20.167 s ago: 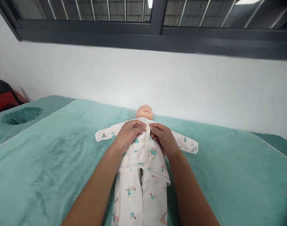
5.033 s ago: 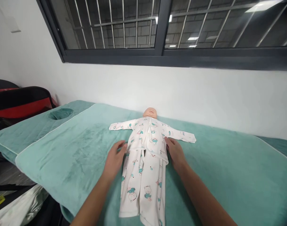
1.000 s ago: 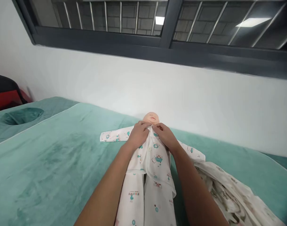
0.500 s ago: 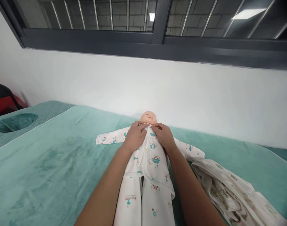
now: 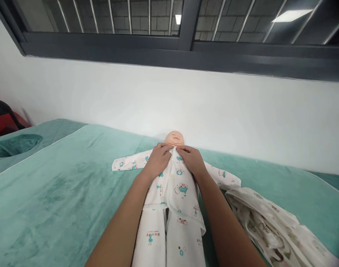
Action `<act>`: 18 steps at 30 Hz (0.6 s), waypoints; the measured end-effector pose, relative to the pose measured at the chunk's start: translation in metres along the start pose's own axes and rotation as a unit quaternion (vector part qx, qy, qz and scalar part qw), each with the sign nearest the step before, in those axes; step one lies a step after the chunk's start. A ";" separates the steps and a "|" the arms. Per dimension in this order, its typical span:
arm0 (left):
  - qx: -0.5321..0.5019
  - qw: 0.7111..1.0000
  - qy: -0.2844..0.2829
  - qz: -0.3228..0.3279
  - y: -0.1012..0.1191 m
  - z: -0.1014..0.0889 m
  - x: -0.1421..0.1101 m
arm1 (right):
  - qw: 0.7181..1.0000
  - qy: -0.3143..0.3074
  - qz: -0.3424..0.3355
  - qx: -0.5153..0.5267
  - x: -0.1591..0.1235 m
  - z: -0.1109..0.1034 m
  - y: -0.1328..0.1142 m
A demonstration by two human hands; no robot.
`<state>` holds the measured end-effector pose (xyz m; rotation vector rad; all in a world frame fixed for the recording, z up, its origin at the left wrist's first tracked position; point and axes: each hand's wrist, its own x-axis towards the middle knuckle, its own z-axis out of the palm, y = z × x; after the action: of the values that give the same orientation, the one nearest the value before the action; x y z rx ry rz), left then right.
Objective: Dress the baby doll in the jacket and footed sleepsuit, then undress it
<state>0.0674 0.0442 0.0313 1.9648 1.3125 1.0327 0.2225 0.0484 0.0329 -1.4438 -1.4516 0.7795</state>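
A baby doll (image 5: pixel 174 138) lies on its back with its head toward the wall, dressed in a white printed baby shirt (image 5: pixel 183 200) and matching trousers (image 5: pixel 151 248). Both sleeves stretch out to the sides. At the neckline, my left hand (image 5: pixel 159 157) pinches the left edge of the shirt's front with closed fingers. Just opposite, my right hand (image 5: pixel 192 158) grips the right edge at the collar, its fingertips close to the left ones. A pale yellow button (image 5: pixel 172 177) shows on the front below my hands. My fingers hide the collar's fastening.
The doll lies on a green plush-covered bed (image 5: pixel 83 178) with a round hole (image 5: pixel 17 144) at the far left. Crumpled printed baby cloth (image 5: pixel 280 226) lies at the right, by the sleeve end. A white wall (image 5: pixel 158 100) and dark-framed window (image 5: pixel 108 44) stand behind. A red-and-black object (image 5: pixel 4 118) is at left.
The view has shifted very slightly. My right fingers lie a little flatter and straighter at the collar; both hands stay at the neckline.
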 end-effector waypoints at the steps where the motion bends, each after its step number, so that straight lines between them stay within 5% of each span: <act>1: -0.009 1.000 0.000 0.000 0.001 -0.001 0.000 | 1.000 0.004 0.000 -0.006 -0.001 0.001 -0.002; 10: -0.010 1.000 0.011 0.015 -0.003 0.000 0.000 | 0.981 0.027 -0.030 -0.191 -0.006 0.010 -0.014; 14: 0.054 0.998 -0.014 0.022 -0.004 0.001 -0.001 | 0.989 0.001 -0.046 -0.143 0.004 0.005 -0.004; 18: 0.068 0.997 -0.016 0.031 -0.003 0.001 -0.001 | 0.994 0.052 -0.022 -0.091 0.009 0.005 0.004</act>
<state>0.0663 0.0442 0.0277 2.1264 1.3438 0.9574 0.2207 0.0583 0.0294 -1.5580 -1.5001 0.5481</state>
